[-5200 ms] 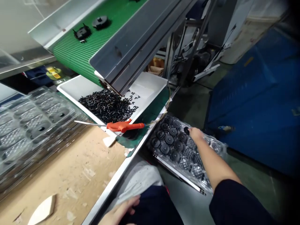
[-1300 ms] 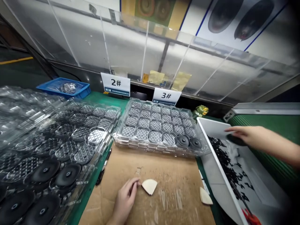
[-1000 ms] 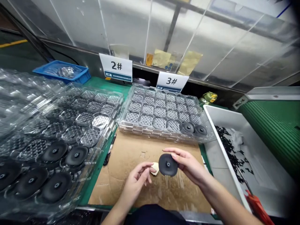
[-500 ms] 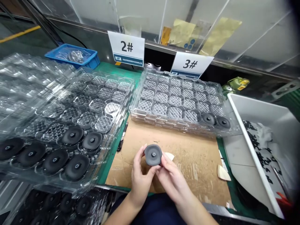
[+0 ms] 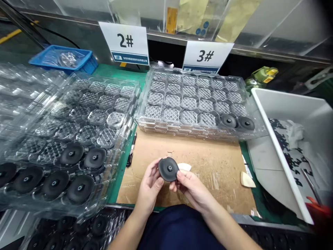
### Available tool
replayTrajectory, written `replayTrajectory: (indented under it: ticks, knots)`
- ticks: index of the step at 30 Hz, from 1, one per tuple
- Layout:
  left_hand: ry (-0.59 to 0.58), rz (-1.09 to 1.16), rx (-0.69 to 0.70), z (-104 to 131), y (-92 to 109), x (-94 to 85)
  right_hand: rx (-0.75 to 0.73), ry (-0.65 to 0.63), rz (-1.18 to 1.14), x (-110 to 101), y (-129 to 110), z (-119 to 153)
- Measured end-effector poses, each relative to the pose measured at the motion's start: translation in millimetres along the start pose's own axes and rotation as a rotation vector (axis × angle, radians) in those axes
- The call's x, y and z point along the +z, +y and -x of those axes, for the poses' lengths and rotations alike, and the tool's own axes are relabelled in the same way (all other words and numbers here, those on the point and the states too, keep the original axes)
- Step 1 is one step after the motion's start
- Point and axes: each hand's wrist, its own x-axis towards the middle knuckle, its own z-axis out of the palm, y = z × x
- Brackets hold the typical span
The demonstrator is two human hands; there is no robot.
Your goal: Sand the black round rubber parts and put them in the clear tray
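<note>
A round black rubber part [image 5: 168, 169] with a small metal centre is held over the cardboard sheet [image 5: 208, 166]. My left hand [image 5: 151, 184] grips its left edge, while my right hand [image 5: 191, 185] pinches the right edge between thumb and fingers. Just behind my right hand, a white wedge-shaped piece [image 5: 184, 167] lies on the cardboard. The clear tray at left [image 5: 104, 194] holds several similar black parts in its near rows. Two black parts sit in the front right pockets of the clear tray stack [image 5: 177, 129] beyond the cardboard.
A white bin [image 5: 283, 163] with small black pieces stands at right. Another pale wedge [image 5: 247, 180] lies near the cardboard's right edge, and a black pen [image 5: 131, 151] at its left. Behind are a blue basket [image 5: 88, 64] and signs 2# [image 5: 125, 43] and 3# [image 5: 206, 57].
The black part is tilted differently between my hands, and my left thumb has moved up onto its lower left edge. The camera view has shifted, and more of my lap shows.
</note>
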Motion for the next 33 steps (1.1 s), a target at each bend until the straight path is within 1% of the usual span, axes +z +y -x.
replayTrajectory:
  ticks: [3, 5, 7, 9, 10, 14, 16, 19, 22, 23, 25, 27, 28, 29, 31, 32, 33]
  knots:
    - [0.078, 0.038, 0.012, 2.5, -1.6, 12.9, -0.056, 0.054, 0.062, 8.0, 10.2, 0.2]
    - [0.137, 0.067, -0.018, 2.8, 1.1, 19.0, -0.077, 0.058, 0.142, 12.6, 14.0, 2.2]
    - [0.157, 0.13, -0.062, 1.9, 5.6, 21.9, -0.09, 0.041, 0.26, 11.9, 14.2, 5.3]
    - [0.145, 0.239, -0.089, 0.1, 10.5, 21.2, -0.111, 0.066, 0.411, 3.1, 11.3, 8.6]
    - [0.137, 0.297, -0.103, -0.7, 12.8, 19.7, -0.133, 0.113, 0.495, -4.4, 9.5, 9.7]
    - [0.112, 0.467, -0.195, -2.2, 20.1, 8.9, -0.265, 0.413, 0.837, -40.7, 9.3, 7.2]
    - [0.11, 0.518, -0.237, -1.3, 22.9, 3.9, -0.312, 0.475, 0.974, -52.1, 16.9, 3.1]
    - [0.115, 0.554, -0.272, 1.3, 26.0, 0.3, -0.375, 0.447, 1.112, -55.9, 32.9, -0.8]
    - [0.111, 0.564, -0.288, 4.3, 27.6, 0.8, -0.432, 0.368, 1.189, -55.8, 40.6, -2.2]
    - [0.108, 0.562, -0.296, 5.2, 27.8, 1.5, -0.445, 0.333, 1.209, -56.9, 39.1, -2.9]
    - [0.108, 0.549, -0.315, 6.4, 28.2, 3.8, -0.466, 0.257, 1.24, -59.6, 28.5, -4.6]
    - [0.106, 0.532, -0.339, 7.0, 28.7, 8.0, -0.482, 0.211, 1.254, -58.4, 9.3, -4.8]
    - [0.105, 0.525, -0.349, 7.2, 29.0, 11.1, -0.49, 0.213, 1.251, -54.5, -2.3, -3.4]
    - [0.102, 0.52, -0.355, 7.5, 29.1, 14.9, -0.5, 0.235, 1.242, -48.0, -14.2, -0.6]
    - [0.091, 0.499, -0.344, 8.8, 28.8, 24.3, -0.559, 0.317, 1.191, -28.2, -35.6, 9.3]
    - [0.082, 0.481, -0.341, 9.9, 28.3, 29.3, -0.618, 0.346, 1.157, -16.5, -43.9, 16.0]
    - [0.07, 0.459, -0.346, 11.2, 27.6, 34.2, -0.704, 0.343, 1.116, -5.2, -50.5, 23.4]
